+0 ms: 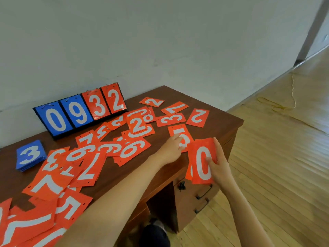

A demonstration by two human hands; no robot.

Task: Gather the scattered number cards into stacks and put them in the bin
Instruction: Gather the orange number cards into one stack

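Observation:
Several red number cards (132, 147) lie scattered over a brown wooden desk (220, 122). My right hand (219, 164) grips a small stack of red cards (202, 161) with a white 0 on top, held over the desk's right front edge. My left hand (173, 146) reaches across the desk, its fingertips touching a red 5 card (179, 131) that lies flat. More red cards, among them a 2 (198, 117), a 3 (170, 119) and a 7 (175, 107), lie further back. No bin is in view.
A flip scoreboard (80, 111) reading 0 9 3 2 stands at the desk's back against the wall. A stack of blue cards (30, 155) with a 3 on top sits at the left. Desk drawers (199, 195) with handles face the wooden floor (277, 157).

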